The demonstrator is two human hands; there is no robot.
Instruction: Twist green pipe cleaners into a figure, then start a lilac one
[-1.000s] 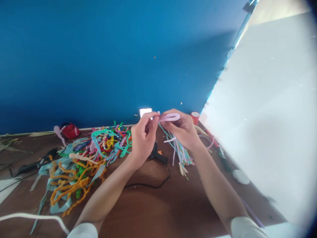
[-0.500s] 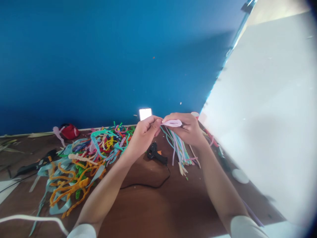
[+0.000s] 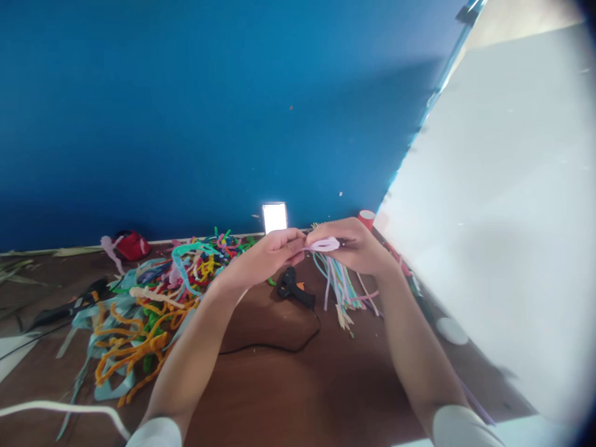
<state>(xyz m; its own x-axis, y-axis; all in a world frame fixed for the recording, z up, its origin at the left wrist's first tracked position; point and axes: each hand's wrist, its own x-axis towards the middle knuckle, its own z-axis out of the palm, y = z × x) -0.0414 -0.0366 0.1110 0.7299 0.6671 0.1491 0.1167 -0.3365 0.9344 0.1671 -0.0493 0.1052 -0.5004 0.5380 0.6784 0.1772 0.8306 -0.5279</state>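
Note:
A pale lilac pipe cleaner [image 3: 328, 244], bent into a flattened loop, is held above the table between my two hands. My left hand [image 3: 272, 254] pinches its left end between thumb and fingers. Around the loop's other side closes my right hand [image 3: 356, 243], its thumb and forefinger meeting the left fingertips. Parts of the loop are hidden by the fingers. Beneath the right hand lies a bundle of pastel pipe cleaners [image 3: 343, 285]. A black glue gun [image 3: 293, 288] rests on the table just below the left fingertips.
A tangled heap of coloured pipe cleaners [image 3: 153, 310] covers the left side. A lit phone [image 3: 274, 217] leans at the blue wall [image 3: 209, 124]. A red pouch [image 3: 133, 246], a second glue gun [image 3: 69, 307], a red roll [image 3: 367, 218] and a white disc [image 3: 451, 331] lie around. A black cord [image 3: 279, 349] crosses the table.
Both hands have come slightly lower with the loop. My left wrist has swung left and flattened, and the loop looks narrower and more folded.

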